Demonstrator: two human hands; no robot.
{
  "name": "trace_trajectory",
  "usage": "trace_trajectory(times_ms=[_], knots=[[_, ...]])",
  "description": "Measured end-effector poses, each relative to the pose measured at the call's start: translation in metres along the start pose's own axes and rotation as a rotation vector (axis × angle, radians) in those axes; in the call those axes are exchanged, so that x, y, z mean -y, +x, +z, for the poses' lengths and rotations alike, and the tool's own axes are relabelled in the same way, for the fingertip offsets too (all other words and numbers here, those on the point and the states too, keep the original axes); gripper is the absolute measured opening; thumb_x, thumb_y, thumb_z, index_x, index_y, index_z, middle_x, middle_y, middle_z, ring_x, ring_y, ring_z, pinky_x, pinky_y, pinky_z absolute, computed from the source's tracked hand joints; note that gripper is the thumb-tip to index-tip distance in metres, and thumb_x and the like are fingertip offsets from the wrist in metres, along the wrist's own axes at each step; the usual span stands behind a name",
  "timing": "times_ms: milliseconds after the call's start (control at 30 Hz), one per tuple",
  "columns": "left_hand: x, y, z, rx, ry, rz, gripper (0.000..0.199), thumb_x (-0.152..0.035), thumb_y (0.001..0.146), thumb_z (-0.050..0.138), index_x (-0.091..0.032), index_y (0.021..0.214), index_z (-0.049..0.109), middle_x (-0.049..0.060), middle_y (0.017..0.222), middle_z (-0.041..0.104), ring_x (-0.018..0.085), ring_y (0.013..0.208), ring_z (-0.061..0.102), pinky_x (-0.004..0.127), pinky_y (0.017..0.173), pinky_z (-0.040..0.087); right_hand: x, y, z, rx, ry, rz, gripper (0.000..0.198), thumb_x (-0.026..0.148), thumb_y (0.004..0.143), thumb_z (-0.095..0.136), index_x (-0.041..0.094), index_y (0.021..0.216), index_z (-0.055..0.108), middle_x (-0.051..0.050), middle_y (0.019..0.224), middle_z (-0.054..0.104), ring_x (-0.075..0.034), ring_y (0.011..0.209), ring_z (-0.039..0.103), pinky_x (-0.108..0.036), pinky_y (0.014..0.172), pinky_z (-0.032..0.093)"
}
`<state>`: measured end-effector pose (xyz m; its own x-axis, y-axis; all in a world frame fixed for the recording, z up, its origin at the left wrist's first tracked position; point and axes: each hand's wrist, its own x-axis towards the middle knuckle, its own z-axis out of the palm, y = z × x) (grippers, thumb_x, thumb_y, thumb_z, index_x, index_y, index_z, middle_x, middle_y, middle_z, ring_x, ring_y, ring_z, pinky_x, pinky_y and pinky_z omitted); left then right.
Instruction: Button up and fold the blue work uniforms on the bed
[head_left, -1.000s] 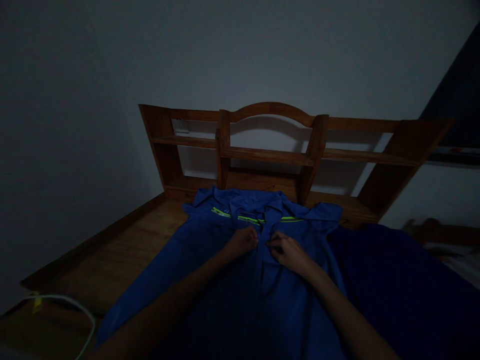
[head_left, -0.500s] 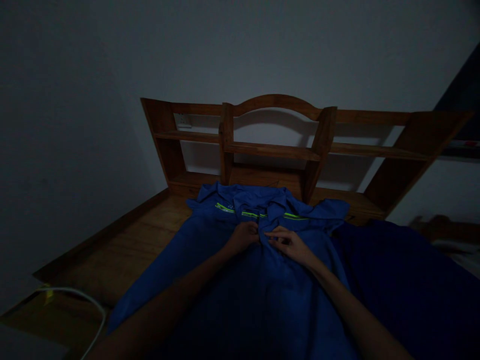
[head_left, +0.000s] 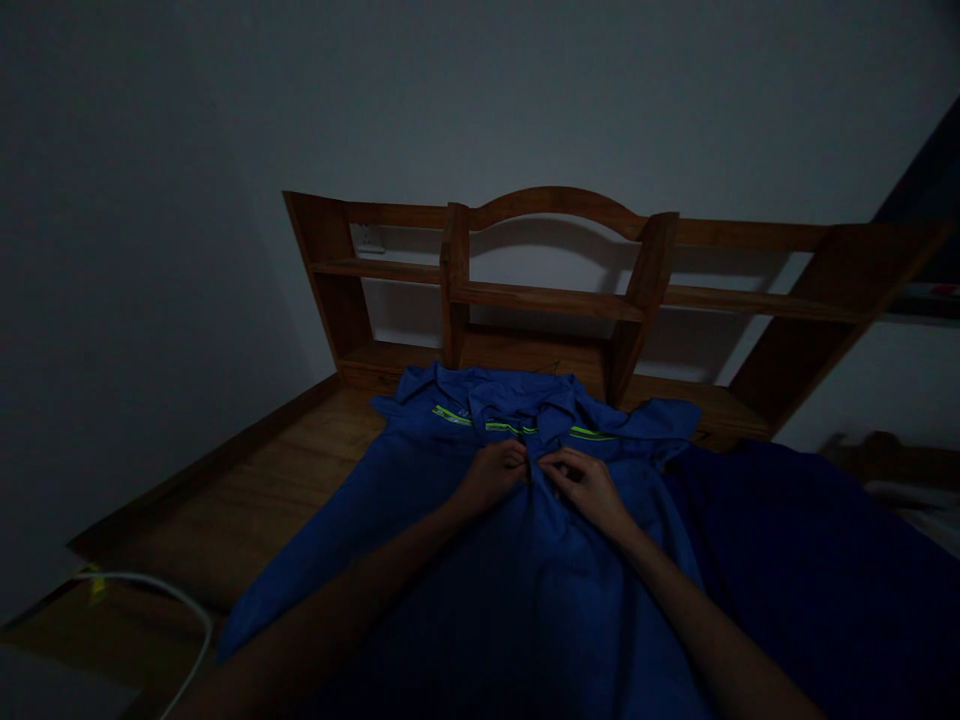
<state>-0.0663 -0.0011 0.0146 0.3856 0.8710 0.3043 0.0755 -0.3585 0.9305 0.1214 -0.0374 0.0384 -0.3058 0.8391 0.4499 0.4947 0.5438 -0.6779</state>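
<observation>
A blue collared shirt (head_left: pixel 420 490) with thin neon-yellow stripes across the chest lies spread out, its collar toward the wooden shelf unit. My left hand (head_left: pixel 491 478) is closed on the shirt's front opening, just below the collar. Close beside it on the right, my right hand (head_left: pixel 589 487) pinches the other edge of the front opening between thumb and fingers. Both sets of fingertips nearly meet at the shirt's middle. Any button between them is too dark and small to make out.
Behind the shirt stands a wooden shelf unit (head_left: pixel 551 293) against the wall. A dark blue cloth (head_left: pixel 810 560) lies on the right. To the left are a wooden desktop (head_left: pixel 247 500) and a white cable (head_left: pixel 176 592). A socket (head_left: pixel 369 240) shows through the shelf.
My right hand's fingers have closed from a looser pose into a pinch on the shirt. My left hand has shifted slightly right, toward it.
</observation>
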Motion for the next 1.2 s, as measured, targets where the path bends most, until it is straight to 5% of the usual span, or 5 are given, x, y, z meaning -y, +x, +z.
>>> trace_trajectory(times_ms=[500,900,1200], knots=[[-0.009,-0.005,0.001,0.029,0.117,0.047,0.011,-0.016,0.075,0.057,-0.014,0.085,0.06,0.004,0.081,0.067,0.015,0.077,0.064,0.024,0.073,0.05,0.001,0.0,0.006,-0.077,-0.011,0.007,0.017,0.034,0.084,0.056,0.021,0.086,0.066,-0.002,0.089,0.062,-0.009,0.056,0.056,-0.024,0.06,0.044],[-0.003,0.001,0.008,-0.13,-0.31,-0.364,0.02,-0.03,0.07,0.064,-0.013,0.075,0.055,0.002,0.067,0.063,0.016,0.063,0.063,0.03,0.062,0.053,0.004,0.002,0.011,-0.011,-0.075,0.0,0.008,0.025,0.083,0.056,0.019,0.085,0.06,-0.001,0.086,0.057,-0.01,0.067,0.054,-0.022,0.064,0.043],[0.01,0.0,0.009,-0.127,-0.194,-0.32,0.015,-0.014,0.064,0.062,-0.015,0.074,0.052,-0.003,0.059,0.059,0.011,0.052,0.059,0.021,0.053,0.048,-0.011,0.003,0.018,0.061,-0.031,0.042,0.01,0.025,0.081,0.058,0.019,0.089,0.056,0.001,0.078,0.058,-0.01,0.066,0.055,-0.021,0.06,0.041]])
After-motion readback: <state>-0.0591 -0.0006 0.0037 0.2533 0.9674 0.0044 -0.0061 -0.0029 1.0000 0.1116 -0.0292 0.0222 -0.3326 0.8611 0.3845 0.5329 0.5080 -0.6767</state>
